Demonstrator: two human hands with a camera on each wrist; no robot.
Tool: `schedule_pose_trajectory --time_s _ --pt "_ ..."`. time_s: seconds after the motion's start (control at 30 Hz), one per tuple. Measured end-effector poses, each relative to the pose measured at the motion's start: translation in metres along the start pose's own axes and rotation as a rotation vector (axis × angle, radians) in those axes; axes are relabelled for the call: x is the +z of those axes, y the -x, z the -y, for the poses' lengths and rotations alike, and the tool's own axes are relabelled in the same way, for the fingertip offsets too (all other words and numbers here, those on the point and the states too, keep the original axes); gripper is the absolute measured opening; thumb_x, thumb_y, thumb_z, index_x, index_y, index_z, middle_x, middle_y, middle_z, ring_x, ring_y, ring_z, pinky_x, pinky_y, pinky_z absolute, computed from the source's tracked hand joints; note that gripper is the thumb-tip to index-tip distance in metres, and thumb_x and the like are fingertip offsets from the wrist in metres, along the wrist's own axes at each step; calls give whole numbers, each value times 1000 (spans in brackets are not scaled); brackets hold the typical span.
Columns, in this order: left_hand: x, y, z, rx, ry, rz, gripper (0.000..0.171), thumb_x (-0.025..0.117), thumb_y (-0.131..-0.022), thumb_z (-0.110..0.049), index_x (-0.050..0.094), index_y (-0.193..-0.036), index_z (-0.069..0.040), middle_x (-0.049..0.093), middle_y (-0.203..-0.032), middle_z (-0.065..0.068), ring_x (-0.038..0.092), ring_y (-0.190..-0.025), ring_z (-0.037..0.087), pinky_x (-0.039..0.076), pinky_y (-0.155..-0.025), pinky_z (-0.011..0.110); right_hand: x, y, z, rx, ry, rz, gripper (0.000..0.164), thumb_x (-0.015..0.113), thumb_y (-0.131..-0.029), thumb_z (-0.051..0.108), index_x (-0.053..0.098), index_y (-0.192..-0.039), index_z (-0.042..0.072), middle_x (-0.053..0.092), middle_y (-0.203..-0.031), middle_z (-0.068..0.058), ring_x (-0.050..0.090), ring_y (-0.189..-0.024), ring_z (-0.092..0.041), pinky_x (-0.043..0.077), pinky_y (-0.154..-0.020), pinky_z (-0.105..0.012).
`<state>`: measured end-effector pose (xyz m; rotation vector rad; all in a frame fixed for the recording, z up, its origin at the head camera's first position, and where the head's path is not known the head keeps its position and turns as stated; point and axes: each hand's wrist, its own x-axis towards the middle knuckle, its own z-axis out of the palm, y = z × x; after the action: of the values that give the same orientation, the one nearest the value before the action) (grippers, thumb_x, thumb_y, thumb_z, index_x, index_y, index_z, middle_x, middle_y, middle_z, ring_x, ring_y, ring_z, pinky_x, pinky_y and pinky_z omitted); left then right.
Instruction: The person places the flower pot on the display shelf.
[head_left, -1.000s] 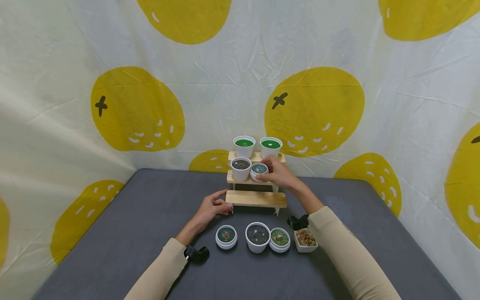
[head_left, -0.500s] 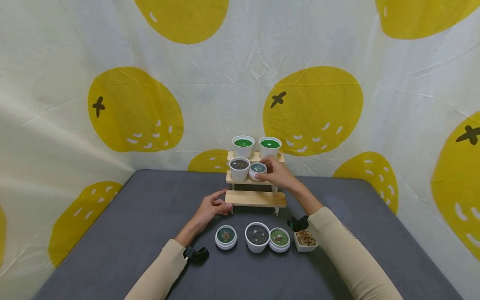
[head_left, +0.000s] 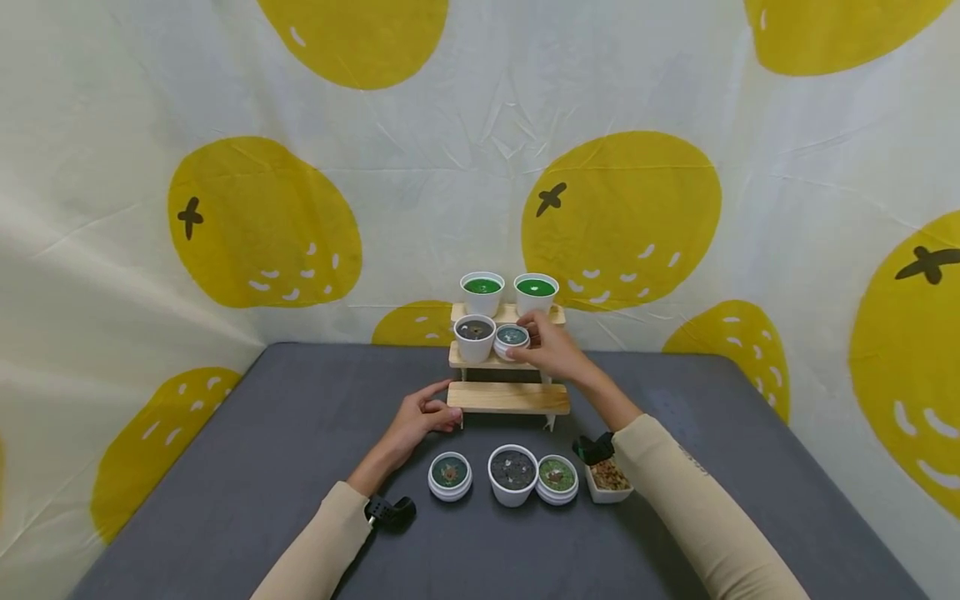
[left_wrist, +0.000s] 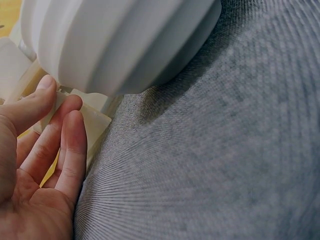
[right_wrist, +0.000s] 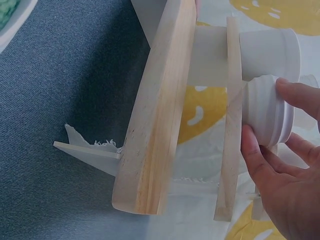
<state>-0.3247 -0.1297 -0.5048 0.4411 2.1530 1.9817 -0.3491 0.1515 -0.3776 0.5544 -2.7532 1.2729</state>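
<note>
A three-tier wooden step stand stands near the back of the table. My right hand holds a small white ridged pot with a blue-grey top, thumb and fingers around its sides, at the middle step. Left of that pot, on the same step, is a taller white cup with a dark filling. Two white cups with green filling, a left one and a right one, sit on the top step. My left hand holds the left end of the bottom step, thumb and fingers at its edge and leg.
In front of the stand are a white pot with a dark green top, a cup of dark filling, and a pot with a green top. A square dish of brown bits is partly behind the right sleeve. A patterned curtain hangs behind.
The head view has shifted slightly. Both hands keep their places, the right on the small pot and the left on the stand.
</note>
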Motion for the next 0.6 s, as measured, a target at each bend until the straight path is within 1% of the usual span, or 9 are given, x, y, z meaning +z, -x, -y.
schedule_pose_trajectory --time_s 0.17,0.27,0.43,0.6 --pt "0 0 -1 5 2 4 74 78 -94 -19 42 -158 -12 79 -97 6 74 -89 15 62 -78 28 -1 -1 0 3 13 2 58 78 -93 21 47 -137 1 65 -127 -22 66 -113 -34 57 -90 -41" --pt "1 0 -2 6 7 1 74 78 -94 -18 42 -158 -12 79 -96 6 74 -88 15 62 -78 27 -2 0 2 2 25 8 59 78 -93 22 46 -138 2 65 -129 -22 66 -116 -35 57 -93 -44" --pt "2 1 -4 6 13 5 73 77 -94 -17 43 -158 -11 79 -97 7 73 -88 14 62 -77 27 -4 4 3 -25 38 17 60 78 -93 21 44 -138 0 63 -133 -26 65 -122 -40 55 -103 -52" --pt "2 1 -4 10 11 4 72 77 -94 -16 43 -157 -11 79 -97 9 73 -87 14 62 -77 27 -11 11 5 -56 25 42 61 77 -94 18 42 -140 -3 60 -135 -31 62 -124 -46 52 -106 -56"
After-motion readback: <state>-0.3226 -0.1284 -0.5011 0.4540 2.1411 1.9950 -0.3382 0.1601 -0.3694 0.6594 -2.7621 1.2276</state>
